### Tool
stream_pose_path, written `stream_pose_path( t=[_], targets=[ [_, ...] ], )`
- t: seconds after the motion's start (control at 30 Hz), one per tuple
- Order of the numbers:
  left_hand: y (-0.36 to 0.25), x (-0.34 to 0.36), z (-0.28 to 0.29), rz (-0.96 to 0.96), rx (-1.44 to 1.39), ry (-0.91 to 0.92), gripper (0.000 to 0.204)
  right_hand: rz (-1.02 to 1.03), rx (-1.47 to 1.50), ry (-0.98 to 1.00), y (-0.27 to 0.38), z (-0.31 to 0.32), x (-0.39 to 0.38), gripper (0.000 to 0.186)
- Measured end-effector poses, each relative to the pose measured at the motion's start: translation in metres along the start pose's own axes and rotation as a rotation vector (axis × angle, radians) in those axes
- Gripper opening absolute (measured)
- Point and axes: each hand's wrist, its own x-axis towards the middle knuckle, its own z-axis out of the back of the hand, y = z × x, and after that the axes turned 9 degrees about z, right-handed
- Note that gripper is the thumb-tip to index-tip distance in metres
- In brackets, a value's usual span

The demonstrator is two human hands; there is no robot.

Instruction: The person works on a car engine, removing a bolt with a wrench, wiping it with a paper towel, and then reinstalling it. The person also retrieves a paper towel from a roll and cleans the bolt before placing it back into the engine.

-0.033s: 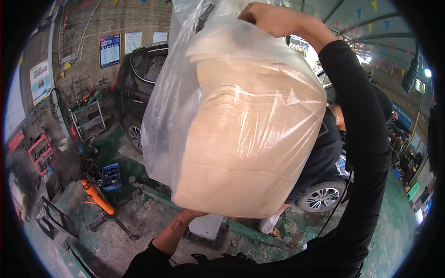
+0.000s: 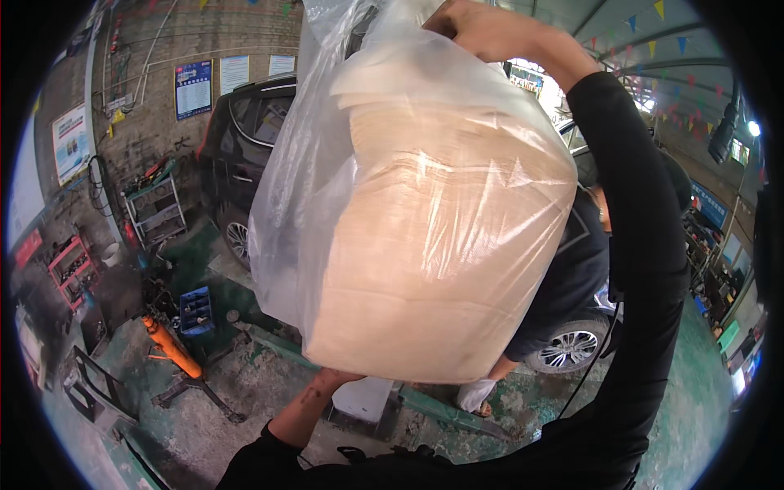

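Note:
A large beige, layered bundle (image 2: 433, 269) in a clear, wrinkled plastic bag (image 2: 282, 220) fills the middle of the head view. My right hand (image 2: 482, 33) reaches over its top, fingers curled and closed on the plastic near the upper edge. My left hand (image 2: 335, 380) is beneath the bottom left edge, against the bundle, with its fingers hidden. What exactly the layered material is, I cannot tell.
A co-worker (image 2: 555, 278) in dark clothing bends behind the bundle near a car wheel (image 2: 572, 347). A dark car (image 2: 233, 163) stands left, beside a tool cart (image 2: 155, 208). On the floor are an orange jack (image 2: 175, 347), blue crate (image 2: 196, 309) and green lift arm (image 2: 449, 420).
My right hand has shifted very slightly up and to the right at the bag's top. The bundle and my left hand look almost unchanged.

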Motion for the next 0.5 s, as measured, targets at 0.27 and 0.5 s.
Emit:
stream_pose_path(
  t=[0.27,0.5],
  targets=[
    [0.008,0.004,-0.002,0.025,-0.020,0.005,0.032,-0.152,0.152,-0.163,-0.012,0.052,-0.016,0.021],
    [0.011,0.002,-0.017,0.170,-0.132,0.027,0.029,-0.308,0.414,-1.165,-0.040,0.074,-0.080,0.016]
  ],
)
